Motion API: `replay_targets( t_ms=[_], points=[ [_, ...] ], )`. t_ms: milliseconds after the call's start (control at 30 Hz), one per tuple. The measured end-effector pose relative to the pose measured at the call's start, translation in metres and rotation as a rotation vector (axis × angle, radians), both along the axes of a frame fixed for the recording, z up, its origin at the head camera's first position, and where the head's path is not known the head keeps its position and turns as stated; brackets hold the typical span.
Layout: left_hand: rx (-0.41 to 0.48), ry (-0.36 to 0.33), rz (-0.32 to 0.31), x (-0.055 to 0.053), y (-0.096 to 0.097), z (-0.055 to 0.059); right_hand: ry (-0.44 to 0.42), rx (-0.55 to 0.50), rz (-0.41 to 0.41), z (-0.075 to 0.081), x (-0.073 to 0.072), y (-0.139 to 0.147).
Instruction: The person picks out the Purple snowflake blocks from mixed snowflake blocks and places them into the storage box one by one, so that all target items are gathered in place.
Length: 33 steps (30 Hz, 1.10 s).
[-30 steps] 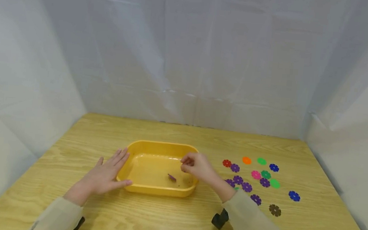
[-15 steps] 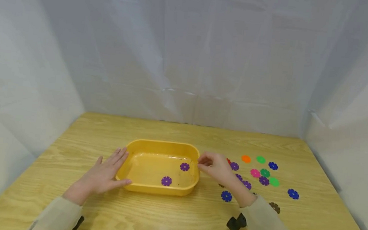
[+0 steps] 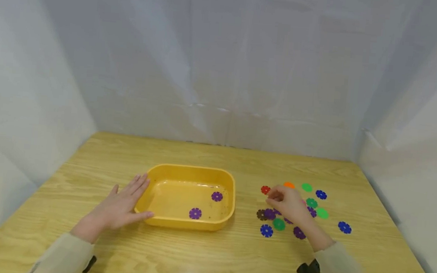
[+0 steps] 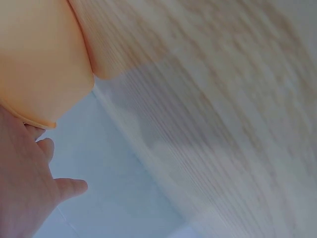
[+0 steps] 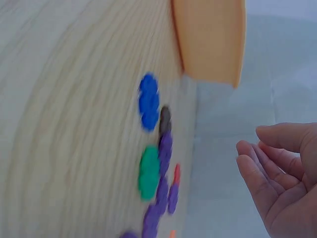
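Observation:
My left hand [image 3: 116, 209] rests with straight, spread fingers on the left rim of a yellow plastic basin [image 3: 183, 224]. Inside the basin lie two purple notched discs: one purple disc [image 3: 195, 213] near the front wall, another purple disc [image 3: 217, 196] further back on the right. My right hand [image 3: 292, 207] hovers over the loose discs on the table, its fingers softly bent. In the right wrist view a gap shows between thumb and fingers, with nothing held. Below that hand lie a brown disc [image 3: 262, 215], a green disc [image 3: 279, 224] and a blue disc [image 3: 266, 231].
More discs are scattered to the right, among them a red disc [image 3: 266, 190], an orange disc [image 3: 289, 184] and a far-right blue disc [image 3: 345, 227]. The wooden table [image 3: 146, 251] is enclosed by white sheeting [image 3: 216, 67] at the back and sides.
My right hand has left the basin and moved right, over the loose discs. A purple disc that was tilted in the basin is now flat. The left hand has stayed on the rim.

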<state>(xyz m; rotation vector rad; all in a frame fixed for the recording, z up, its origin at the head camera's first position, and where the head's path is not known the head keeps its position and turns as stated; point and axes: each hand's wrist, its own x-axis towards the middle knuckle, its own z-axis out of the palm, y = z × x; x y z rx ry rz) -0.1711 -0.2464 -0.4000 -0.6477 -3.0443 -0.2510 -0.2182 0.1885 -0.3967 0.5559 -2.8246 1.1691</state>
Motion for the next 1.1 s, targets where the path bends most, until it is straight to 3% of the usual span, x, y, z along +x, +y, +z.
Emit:
replay_targets(
  t_ms=[300,600,933,1100],
  points=[
    [-0.001,0.011,0.003,0.0,-0.002,-0.004,0.03,0.045,-0.085,-0.007,0.0,0.049],
    [0.007,-0.008,0.011,0.0,-0.002,-0.004,-0.008,0.115,-0.141,-0.01,0.003,0.087],
    [0.011,-0.012,0.014,-0.002,-0.002,-0.001,-0.02,0.185,-0.138,-0.016,0.0,0.108],
    [0.005,-0.012,0.011,-0.002,-0.002,-0.001,-0.086,0.229,-0.15,-0.02,-0.004,0.11]
  ],
)
